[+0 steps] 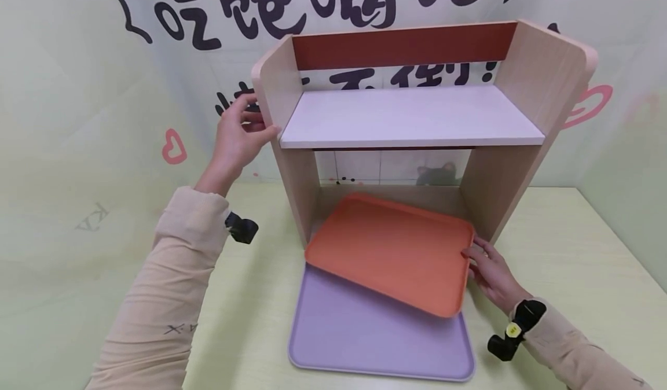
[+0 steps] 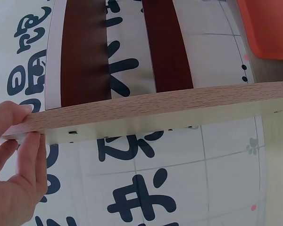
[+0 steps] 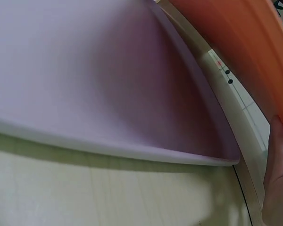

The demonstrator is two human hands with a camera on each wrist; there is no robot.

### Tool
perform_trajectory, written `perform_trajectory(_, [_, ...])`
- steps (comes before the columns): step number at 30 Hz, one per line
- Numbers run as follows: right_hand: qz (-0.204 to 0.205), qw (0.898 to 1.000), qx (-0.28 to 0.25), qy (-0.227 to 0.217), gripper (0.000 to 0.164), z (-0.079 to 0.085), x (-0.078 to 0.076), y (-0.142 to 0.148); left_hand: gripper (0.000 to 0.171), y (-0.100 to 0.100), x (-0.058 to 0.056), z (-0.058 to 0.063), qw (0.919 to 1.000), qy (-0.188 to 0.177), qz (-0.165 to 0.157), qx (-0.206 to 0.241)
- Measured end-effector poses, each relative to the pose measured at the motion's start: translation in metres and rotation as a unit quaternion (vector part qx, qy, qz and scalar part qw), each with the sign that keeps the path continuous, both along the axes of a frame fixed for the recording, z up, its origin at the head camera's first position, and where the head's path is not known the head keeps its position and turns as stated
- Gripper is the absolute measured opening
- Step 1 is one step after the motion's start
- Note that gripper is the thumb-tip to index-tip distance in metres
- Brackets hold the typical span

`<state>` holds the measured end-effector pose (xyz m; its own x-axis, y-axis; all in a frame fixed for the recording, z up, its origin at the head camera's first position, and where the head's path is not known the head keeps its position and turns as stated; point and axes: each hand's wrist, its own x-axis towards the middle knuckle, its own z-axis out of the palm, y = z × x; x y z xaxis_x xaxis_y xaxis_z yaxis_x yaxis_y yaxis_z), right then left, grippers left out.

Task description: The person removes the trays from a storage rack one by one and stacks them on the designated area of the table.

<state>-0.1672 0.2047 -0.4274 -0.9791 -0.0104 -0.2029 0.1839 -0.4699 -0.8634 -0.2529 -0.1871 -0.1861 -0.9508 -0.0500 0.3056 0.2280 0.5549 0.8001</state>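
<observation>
An orange tray [image 1: 401, 251] slants across the lower opening of a small wooden shelf [image 1: 500, 176], above a purple tray [image 1: 375, 343]. My right hand [image 1: 492, 271] grips the orange tray's right edge, thumb on its upper side. In the right wrist view that hand [image 3: 278, 174] holds the orange tray [image 3: 240, 42] apart from the purple tray [image 3: 85, 80] below. My left hand [image 1: 239, 132] pinches the front edge of the shelf's left side panel. Seen from the left wrist, its thumb and fingers [image 2: 30, 155] lie on either side of that panel [image 2: 146, 103].
The shelf has a white upper board [image 1: 411, 115] and a dark red back strip [image 1: 406, 46]. Both stand on a pale wood table [image 1: 583, 262]. Behind hangs a white cloth [image 1: 198, 89] with large black characters. The purple tray partly reaches into the shelf's lower opening.
</observation>
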Motion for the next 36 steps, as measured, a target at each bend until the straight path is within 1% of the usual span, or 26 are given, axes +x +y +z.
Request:
perform_trajectory(3, [0.013, 1.0, 0.009, 0.011, 0.035, 0.0, 0.003, 0.003, 0.057, 0.0, 0.001, 0.0, 1.0, 0.002, 0.001, 0.001])
perform_trajectory(5, [0.023, 1.0, 0.012, 0.012, 0.031, 0.0, 0.005, 0.005, 0.057, 0.0, 0.001, 0.0, 1.0, 0.003, 0.001, 0.002])
perform_trajectory(8, [0.039, 0.999, 0.008, 0.011, 0.035, 0.001, 0.007, 0.009, 0.057, 0.0, 0.001, -0.001, 1.0, 0.004, 0.002, 0.0])
perform_trajectory(12, [0.059, 0.998, 0.013, 0.007, 0.046, 0.002, 0.01, 0.013, 0.057, 0.0, 0.001, -0.001, 1.0, 0.004, 0.005, -0.003])
perform_trajectory(15, [0.074, 0.997, 0.022, 0.009, 0.041, 0.0, 0.012, 0.014, 0.056, -0.001, 0.001, -0.002, 1.0, 0.005, 0.006, -0.006])
perform_trajectory(18, [0.087, 0.996, 0.022, 0.012, 0.03, -0.003, 0.013, 0.013, 0.056, -0.002, 0.001, -0.002, 0.9999, 0.007, 0.005, -0.01])
perform_trajectory(21, [0.104, 0.994, 0.018, 0.017, 0.028, -0.007, 0.015, 0.011, 0.057, -0.003, 0.001, -0.002, 0.9999, 0.007, 0.005, -0.012])
perform_trajectory(25, [0.127, 0.991, 0.025, 0.014, 0.027, -0.011, 0.017, 0.009, 0.058, -0.004, 0.002, -0.002, 0.9999, 0.004, 0.006, -0.015])
perform_trajectory(28, [0.138, 0.989, 0.055, -0.004, 0.027, -0.012, 0.019, 0.007, 0.058, -0.003, 0.002, -0.003, 0.9999, 0.003, 0.004, -0.013])
perform_trajectory(32, [0.149, 0.984, 0.088, -0.031, 0.042, -0.013, 0.022, 0.005, 0.058, -0.003, 0.001, -0.003, 1.0, 0.003, 0.0, -0.008])
perform_trajectory(34, [0.152, 0.984, 0.091, -0.035, 0.047, -0.015, 0.023, 0.004, 0.058, -0.002, 0.001, -0.003, 1.0, 0.005, -0.001, -0.008])
perform_trajectory(36, [0.152, 0.984, 0.092, -0.029, 0.043, -0.017, 0.024, 0.002, 0.058, -0.001, 0.001, -0.003, 0.9999, 0.006, -0.003, -0.008])
